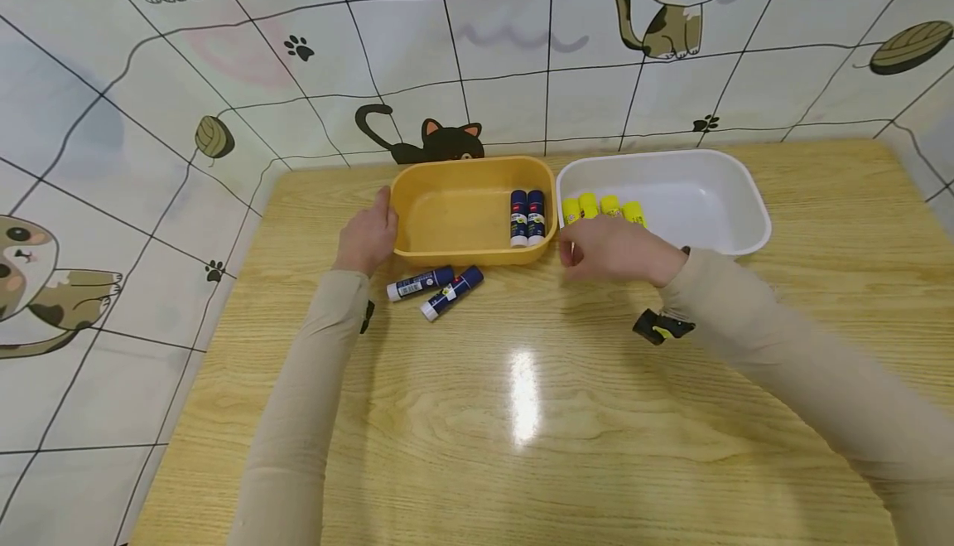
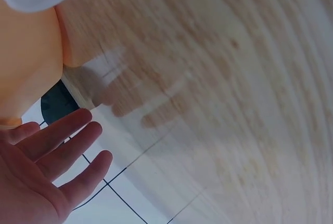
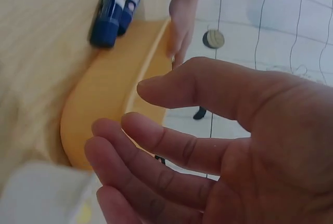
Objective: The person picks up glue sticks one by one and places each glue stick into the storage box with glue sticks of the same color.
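Note:
My left hand (image 1: 365, 235) touches the left end of a yellow-orange plastic bin (image 1: 447, 210); its fingers look straight in the left wrist view. Two dark blue glue sticks (image 1: 518, 219) with white bases stand side by side at the bin's right end. Just in front of the bin, two more lie on the table, one glue stick (image 1: 420, 283) beside another glue stick (image 1: 452, 293). My right hand (image 1: 619, 252) hovers by the near left corner of a white bin (image 1: 701, 206), fingers loosely bent around nothing. Behind it, several yellow glue sticks (image 1: 589, 205) lie in that bin, partly hidden.
Both bins sit side by side at the back of the wood-grain table (image 1: 462, 413), close to a white wall covering (image 1: 507, 115) printed with cats and lines. A similar covering (image 1: 89, 190) rises along the left side.

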Action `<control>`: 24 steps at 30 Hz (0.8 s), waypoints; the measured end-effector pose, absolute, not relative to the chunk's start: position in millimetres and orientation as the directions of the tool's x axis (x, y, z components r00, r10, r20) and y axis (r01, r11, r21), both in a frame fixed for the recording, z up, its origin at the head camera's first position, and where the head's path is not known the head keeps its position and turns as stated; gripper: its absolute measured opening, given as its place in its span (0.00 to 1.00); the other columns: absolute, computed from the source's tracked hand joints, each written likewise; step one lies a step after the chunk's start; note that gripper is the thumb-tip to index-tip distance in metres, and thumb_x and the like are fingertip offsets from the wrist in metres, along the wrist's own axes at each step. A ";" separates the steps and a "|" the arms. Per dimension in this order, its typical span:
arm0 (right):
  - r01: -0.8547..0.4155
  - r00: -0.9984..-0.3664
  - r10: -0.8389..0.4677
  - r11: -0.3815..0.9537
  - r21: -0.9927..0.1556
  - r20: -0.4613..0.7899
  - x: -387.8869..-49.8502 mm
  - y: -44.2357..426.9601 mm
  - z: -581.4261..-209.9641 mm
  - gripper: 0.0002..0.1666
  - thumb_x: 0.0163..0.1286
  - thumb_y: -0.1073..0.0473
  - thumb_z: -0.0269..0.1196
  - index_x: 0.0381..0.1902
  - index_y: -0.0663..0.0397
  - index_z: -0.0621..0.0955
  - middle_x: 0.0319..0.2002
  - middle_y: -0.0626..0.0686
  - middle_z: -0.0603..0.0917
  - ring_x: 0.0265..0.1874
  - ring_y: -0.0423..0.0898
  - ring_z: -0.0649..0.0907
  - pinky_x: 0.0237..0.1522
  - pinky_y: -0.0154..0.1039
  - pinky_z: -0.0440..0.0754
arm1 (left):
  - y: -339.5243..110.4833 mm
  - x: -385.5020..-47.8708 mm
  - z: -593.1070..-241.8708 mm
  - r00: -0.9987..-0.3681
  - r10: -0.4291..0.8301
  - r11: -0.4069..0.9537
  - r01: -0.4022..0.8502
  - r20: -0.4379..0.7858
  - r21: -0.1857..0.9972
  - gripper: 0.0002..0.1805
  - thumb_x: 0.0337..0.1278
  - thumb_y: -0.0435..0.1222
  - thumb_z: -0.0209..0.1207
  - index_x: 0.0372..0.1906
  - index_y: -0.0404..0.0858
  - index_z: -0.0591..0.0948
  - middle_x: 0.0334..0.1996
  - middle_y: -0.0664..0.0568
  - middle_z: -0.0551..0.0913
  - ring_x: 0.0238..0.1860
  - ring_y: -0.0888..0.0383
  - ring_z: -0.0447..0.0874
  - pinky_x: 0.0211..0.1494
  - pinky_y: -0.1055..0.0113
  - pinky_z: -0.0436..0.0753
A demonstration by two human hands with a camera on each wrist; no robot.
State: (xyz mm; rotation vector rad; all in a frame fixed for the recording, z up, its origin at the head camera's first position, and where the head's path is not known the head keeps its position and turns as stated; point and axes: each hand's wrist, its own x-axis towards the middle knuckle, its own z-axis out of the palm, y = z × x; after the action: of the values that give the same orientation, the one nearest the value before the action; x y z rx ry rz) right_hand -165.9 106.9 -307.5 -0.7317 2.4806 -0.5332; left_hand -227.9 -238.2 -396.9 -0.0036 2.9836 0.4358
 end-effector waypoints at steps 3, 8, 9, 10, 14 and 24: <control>-0.377 -0.714 -0.605 0.757 -0.533 -0.353 -156.7 98.3 -317.2 0.04 0.58 0.62 0.62 0.29 0.54 0.76 0.27 0.49 0.77 0.28 0.46 0.74 0.30 0.39 0.70 | -237.8 -227.9 -396.1 -0.992 0.016 0.959 -0.021 -0.128 0.282 0.29 0.74 0.43 0.31 0.75 0.39 0.51 0.54 0.30 0.76 0.49 0.36 0.78 0.51 0.42 0.76; -0.382 -0.673 -0.650 0.714 -0.587 -0.352 -146.5 85.4 -339.8 0.03 0.59 0.62 0.62 0.28 0.53 0.77 0.26 0.48 0.78 0.25 0.44 0.74 0.27 0.36 0.69 | -237.3 -227.5 -394.6 -0.991 0.019 0.963 -0.017 -0.131 0.268 0.28 0.74 0.43 0.30 0.74 0.38 0.53 0.51 0.31 0.78 0.45 0.38 0.80 0.48 0.44 0.77; -0.380 -0.667 -0.657 0.707 -0.597 -0.353 -145.1 83.0 -345.3 0.03 0.59 0.61 0.62 0.28 0.53 0.77 0.26 0.48 0.78 0.25 0.44 0.74 0.27 0.35 0.69 | -237.3 -227.4 -394.5 -0.991 0.020 0.964 -0.017 -0.134 0.266 0.28 0.74 0.43 0.30 0.73 0.38 0.53 0.49 0.32 0.79 0.44 0.39 0.80 0.46 0.44 0.77; -0.380 -0.664 -0.660 0.703 -0.601 -0.353 -143.9 80.4 -350.6 0.04 0.60 0.61 0.62 0.28 0.53 0.77 0.26 0.48 0.78 0.25 0.44 0.74 0.27 0.35 0.69 | -237.4 -227.3 -394.4 -0.991 0.020 0.965 -0.016 -0.135 0.261 0.27 0.74 0.43 0.30 0.72 0.38 0.54 0.48 0.32 0.79 0.43 0.39 0.81 0.45 0.45 0.78; -0.360 -0.697 -0.628 0.724 -0.588 -0.347 -140.4 68.8 -370.2 0.08 0.62 0.57 0.63 0.26 0.52 0.77 0.24 0.47 0.76 0.25 0.43 0.74 0.27 0.35 0.69 | -237.3 -227.2 -393.6 -0.990 0.016 0.970 -0.019 -0.141 0.243 0.26 0.73 0.44 0.29 0.70 0.38 0.55 0.42 0.34 0.80 0.37 0.41 0.80 0.41 0.46 0.78; -0.281 -0.793 -0.525 0.765 -0.579 -0.308 -140.4 38.3 -390.8 0.11 0.62 0.51 0.63 0.24 0.49 0.77 0.20 0.45 0.77 0.24 0.44 0.75 0.25 0.36 0.68 | -233.1 -226.5 -388.5 -0.978 -0.029 0.972 -0.077 -0.208 0.224 0.27 0.73 0.44 0.29 0.71 0.39 0.54 0.42 0.34 0.79 0.38 0.41 0.79 0.42 0.45 0.77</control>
State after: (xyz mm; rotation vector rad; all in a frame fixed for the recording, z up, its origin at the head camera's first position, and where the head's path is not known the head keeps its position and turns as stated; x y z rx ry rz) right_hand -140.4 38.3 -390.8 -0.6082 2.5003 -0.7176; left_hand -226.5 -233.1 -388.5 -0.0791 2.9157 0.3432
